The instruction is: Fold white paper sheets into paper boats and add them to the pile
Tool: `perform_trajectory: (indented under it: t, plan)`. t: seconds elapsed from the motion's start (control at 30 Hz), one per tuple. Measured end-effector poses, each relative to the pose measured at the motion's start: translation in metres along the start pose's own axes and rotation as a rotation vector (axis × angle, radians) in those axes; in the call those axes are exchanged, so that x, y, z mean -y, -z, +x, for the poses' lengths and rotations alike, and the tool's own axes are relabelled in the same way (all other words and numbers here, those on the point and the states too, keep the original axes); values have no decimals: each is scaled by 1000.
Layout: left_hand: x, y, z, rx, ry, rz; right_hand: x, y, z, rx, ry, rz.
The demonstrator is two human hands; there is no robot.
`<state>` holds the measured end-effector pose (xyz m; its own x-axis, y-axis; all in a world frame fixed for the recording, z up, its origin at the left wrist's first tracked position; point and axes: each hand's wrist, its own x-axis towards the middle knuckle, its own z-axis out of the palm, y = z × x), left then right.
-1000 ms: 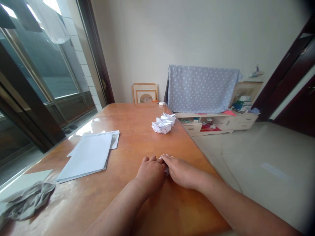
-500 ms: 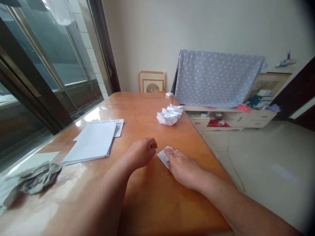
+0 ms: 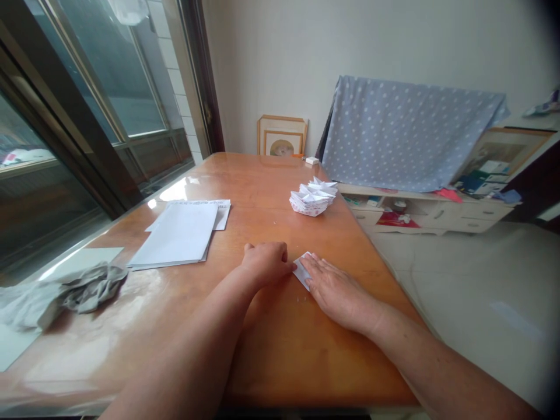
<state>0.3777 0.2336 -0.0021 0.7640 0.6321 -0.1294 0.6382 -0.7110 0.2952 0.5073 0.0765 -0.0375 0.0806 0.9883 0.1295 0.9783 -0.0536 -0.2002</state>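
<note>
A small folded piece of white paper (image 3: 301,273) lies on the wooden table in front of me. My right hand (image 3: 335,290) rests flat on it, fingers stretched out together, covering its right part. From the other side my left hand (image 3: 268,263) comes in with its fingers curled into a fist. Its thumb reaches the paper's left corner; I see nothing held in the fist. Farther along the table sits a stack of folded white paper pieces (image 3: 311,201) with pointed tips, apart from both hands.
On the left are white paper sheets (image 3: 175,236) and a crumpled grey cloth (image 3: 94,289). A small white box (image 3: 311,160) stands at the table's far end. The table's right edge (image 3: 387,262) runs close by my right hand. Beyond it stands a low white cabinet (image 3: 459,219).
My left hand has moved right, bringing its thumb to the paper's corner. The right hand stays flat on the paper. The whole view has shifted slightly.
</note>
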Motion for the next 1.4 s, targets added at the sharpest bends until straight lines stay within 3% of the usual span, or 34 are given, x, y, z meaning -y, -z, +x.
perform_trajectory:
  t: [0.6,1.13,1.4]
  plan:
    - [8,7,1,72,-3,-53,0,2,0,21,-36,30]
    - [4,-1,2,14,-2,-16,1,1,0,58,-54,4]
    - [6,4,1,46,-4,-30,0,3,-3,43,-66,63]
